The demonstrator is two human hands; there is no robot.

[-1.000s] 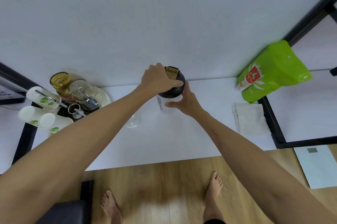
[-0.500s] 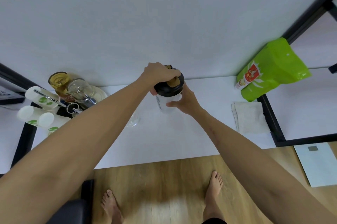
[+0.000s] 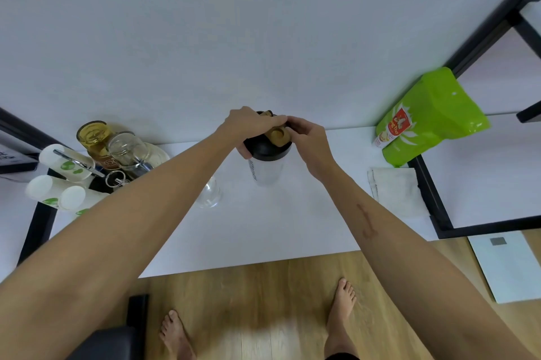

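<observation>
A clear shaker bottle (image 3: 267, 169) with a black lid (image 3: 263, 149) stands upright on the white table (image 3: 263, 228) near the wall. A tan flip cap (image 3: 278, 135) sits on the lid, swung open. My left hand (image 3: 248, 125) grips the lid from the left and above. My right hand (image 3: 307, 140) has its fingers curled at the lid's right rim, next to the tan cap. The bottle's far side is hidden behind both hands.
An empty clear glass (image 3: 209, 194) stands left of the bottle, partly under my left forearm. Jars, glasses and white cups (image 3: 67, 166) crowd the left end. A green pouch (image 3: 424, 119) leans at the right, a folded cloth (image 3: 395, 189) before it. A black frame (image 3: 430, 198) borders the table.
My right hand rose from the bottle's body to the lid's right rim. The tan flip cap now lies swung open on the lid. My left hand stays on the lid.
</observation>
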